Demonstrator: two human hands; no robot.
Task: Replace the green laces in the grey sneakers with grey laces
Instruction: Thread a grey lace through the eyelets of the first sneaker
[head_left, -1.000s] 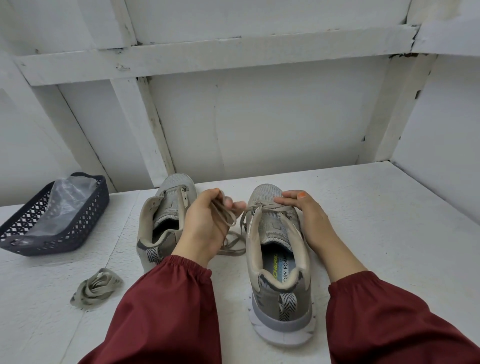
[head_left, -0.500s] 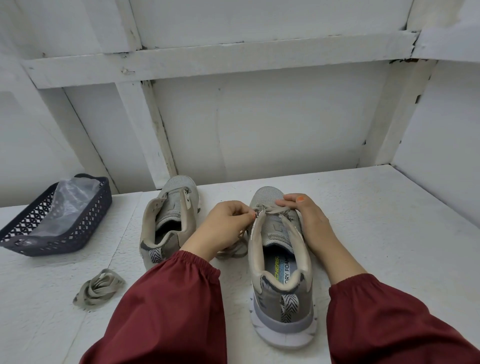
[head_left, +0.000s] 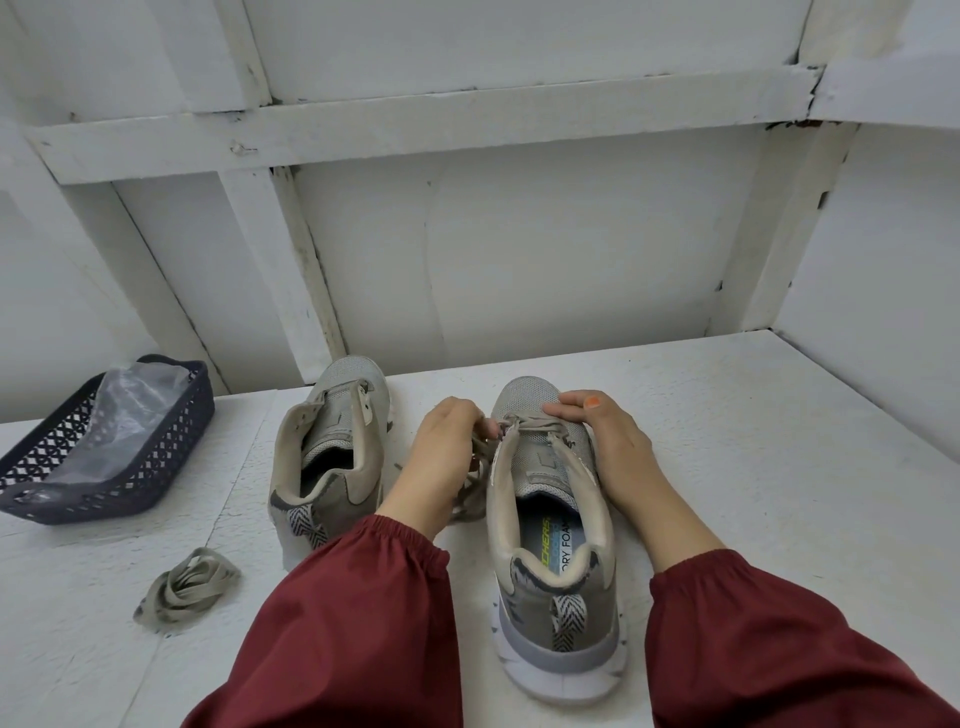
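**newbie_q:** quick check, where does everything sit around the laced sneaker (head_left: 550, 525) right now?

**lace_nerd:** That sneaker stands upright on the desk (head_left: 753, 467), heel toward you and toe toward the wall. Your left hand (head_left: 447, 452) is tight against its left side. The fingers are curled and pinch the lace (head_left: 524, 423) where it comes out of the front eyelets. The slack part of the lace hangs under that hand, just beside the sneaker. Your right hand (head_left: 608, 447) lies along the sneaker's right side, with thumb and fingertips closed on the same lace at the front row.

**newbie_q:** ok and the other stuff?

**lace_nerd:** The other sneaker (head_left: 332, 457) is just left of the laced one, on the far side of your left hand. It's heel toward you too, with its flaps standing open. A lace bundle (head_left: 187, 590) lies on the desk well to the left of the laced sneaker and nearer to you. The dark basket (head_left: 104, 457) is further left again, with a clear plastic bag (head_left: 130, 410) inside it.

**newbie_q:** which lace is the green one?

**lace_nerd:** Honestly can't tell, both look a dull grey-beige from here.
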